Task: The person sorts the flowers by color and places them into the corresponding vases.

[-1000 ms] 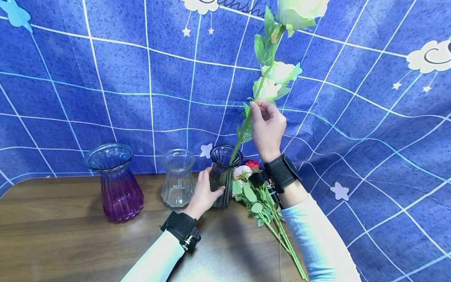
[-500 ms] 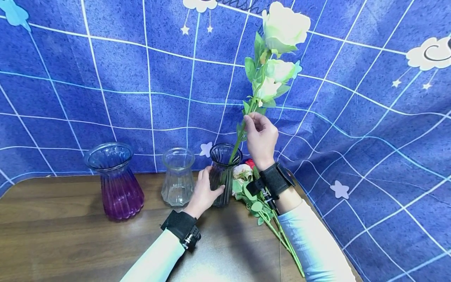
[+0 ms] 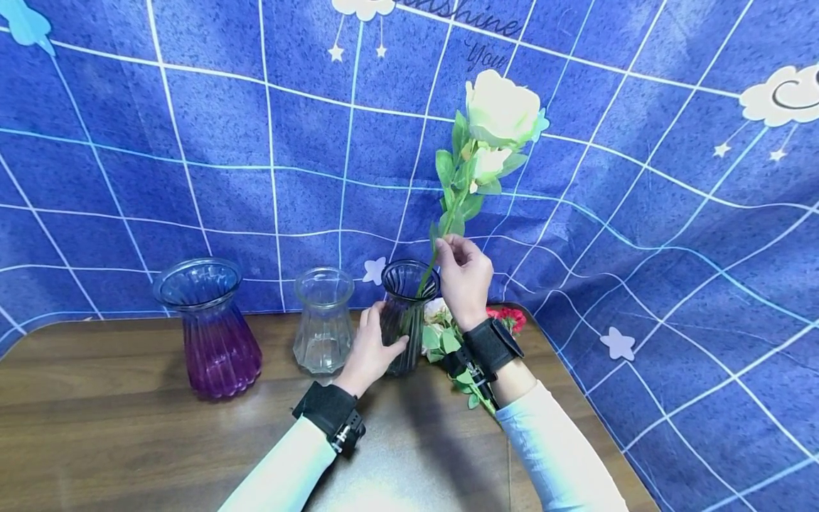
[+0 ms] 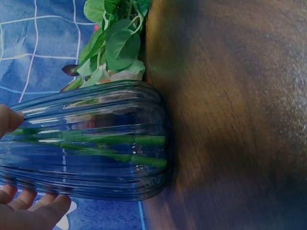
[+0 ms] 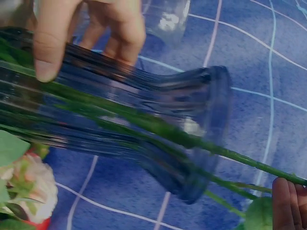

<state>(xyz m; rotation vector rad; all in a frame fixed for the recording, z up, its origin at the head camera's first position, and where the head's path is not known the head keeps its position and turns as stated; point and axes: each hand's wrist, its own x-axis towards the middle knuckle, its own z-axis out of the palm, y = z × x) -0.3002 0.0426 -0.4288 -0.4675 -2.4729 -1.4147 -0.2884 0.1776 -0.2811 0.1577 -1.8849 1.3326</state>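
A dark, ribbed glass vase [image 3: 414, 331] stands upright on the table, and my left hand [image 3: 370, 353] holds it round the side, thumb in front. Above its mouth, my right hand [image 3: 467, 277] pinches the green stem of a white artificial rose [image 3: 502, 110], which leans to the right. A smaller white bloom [image 3: 491, 162] shows just below that rose. Through the glass in the left wrist view, green stems [image 4: 115, 139] reach down close to the vase's base. More than one stem passes through the vase's flared rim [image 5: 218, 120] in the right wrist view.
To the left stand a clear glass vase [image 3: 323, 331] and a larger blue-to-purple vase [image 3: 220, 341]. Red flowers [image 3: 512, 318] and pale flowers with leafy stems lie on the wooden table [image 3: 128, 441] behind my right wrist. A blue patterned cloth [image 3: 307, 142] hangs at the back.
My right hand has come down and slightly left with the rose, its bloom dropping in front of the other white blooms. My left hand has stayed on the vase.
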